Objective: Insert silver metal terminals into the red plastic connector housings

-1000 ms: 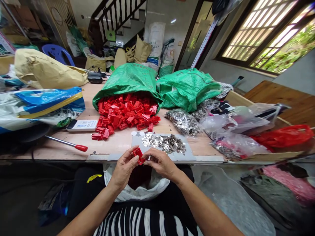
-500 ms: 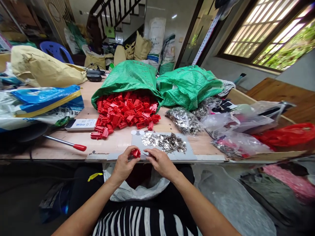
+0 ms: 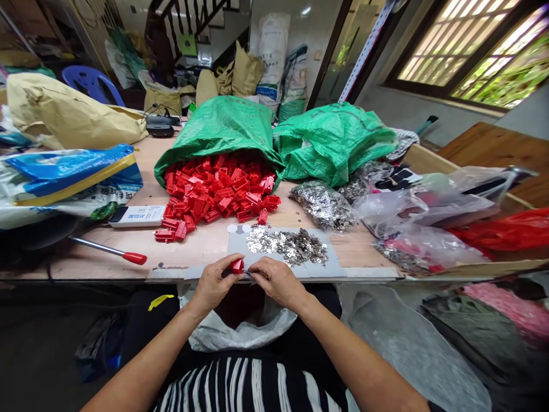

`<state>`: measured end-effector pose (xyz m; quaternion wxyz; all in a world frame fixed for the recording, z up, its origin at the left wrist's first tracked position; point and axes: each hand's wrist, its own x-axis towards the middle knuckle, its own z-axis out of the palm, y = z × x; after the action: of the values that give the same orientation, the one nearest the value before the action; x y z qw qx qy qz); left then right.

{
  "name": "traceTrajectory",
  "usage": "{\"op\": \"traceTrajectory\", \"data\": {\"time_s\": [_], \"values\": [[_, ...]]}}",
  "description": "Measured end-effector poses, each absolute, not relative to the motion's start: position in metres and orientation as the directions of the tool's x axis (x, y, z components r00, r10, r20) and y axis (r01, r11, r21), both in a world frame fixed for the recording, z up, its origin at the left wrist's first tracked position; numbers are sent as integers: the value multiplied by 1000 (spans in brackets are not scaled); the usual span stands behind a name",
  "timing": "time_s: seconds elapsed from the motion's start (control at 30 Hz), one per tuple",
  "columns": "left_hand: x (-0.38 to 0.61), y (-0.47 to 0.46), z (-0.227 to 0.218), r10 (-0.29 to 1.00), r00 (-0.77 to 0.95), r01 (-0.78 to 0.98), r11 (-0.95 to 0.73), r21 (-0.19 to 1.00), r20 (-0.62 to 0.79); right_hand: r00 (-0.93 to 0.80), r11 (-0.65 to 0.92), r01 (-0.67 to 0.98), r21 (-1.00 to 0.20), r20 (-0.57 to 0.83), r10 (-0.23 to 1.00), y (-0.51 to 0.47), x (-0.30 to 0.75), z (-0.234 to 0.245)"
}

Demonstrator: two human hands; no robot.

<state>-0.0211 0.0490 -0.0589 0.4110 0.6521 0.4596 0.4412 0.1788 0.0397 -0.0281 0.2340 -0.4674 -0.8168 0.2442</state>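
Note:
Between the thumb and fingers of my left hand [image 3: 215, 284] is a small red plastic housing [image 3: 237, 266], held over the table's front edge. My right hand [image 3: 277, 280] is closed in a pinch close to its right end. A thin dark metallic piece [image 3: 247, 272] shows between the right fingertips and the red housing; its kind is too small to tell. Just beyond the hands, small flat metal plates [image 3: 295, 247] lie in a loose heap on a grey sheet [image 3: 235, 243]. Farther back, many red housings [image 3: 214, 191] spill from a green woven sack [image 3: 227, 123].
A second green sack [image 3: 330, 140] and a clear bag of metal pieces [image 3: 323, 206] stand right of the red pile. At left lie a white box [image 3: 138, 216] and a red-handled lever [image 3: 135, 258]. An open white sack [image 3: 214, 337] sits in my lap, below the table edge.
My right hand has come up to the red housing, its fingers now more closed and the thin metallic piece at the housing's end. The camera view has shifted slightly.

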Motion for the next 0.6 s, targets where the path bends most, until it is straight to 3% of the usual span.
{"op": "traceTrajectory", "data": {"time_s": [0.23, 0.4, 0.6], "values": [[-20, 49, -62, 958, 201, 270, -253, 929, 202, -438, 407, 706, -580, 95, 894, 39, 171, -25], [-19, 47, -65, 955, 205, 285, -267, 921, 213, -325, 294, 804, -517, 32, 945, 33, 157, -21], [-18, 41, -62, 950, 200, 303, -291, 908, 238, -348, 301, 709, -638, 56, 936, 32, 164, -22]]}}
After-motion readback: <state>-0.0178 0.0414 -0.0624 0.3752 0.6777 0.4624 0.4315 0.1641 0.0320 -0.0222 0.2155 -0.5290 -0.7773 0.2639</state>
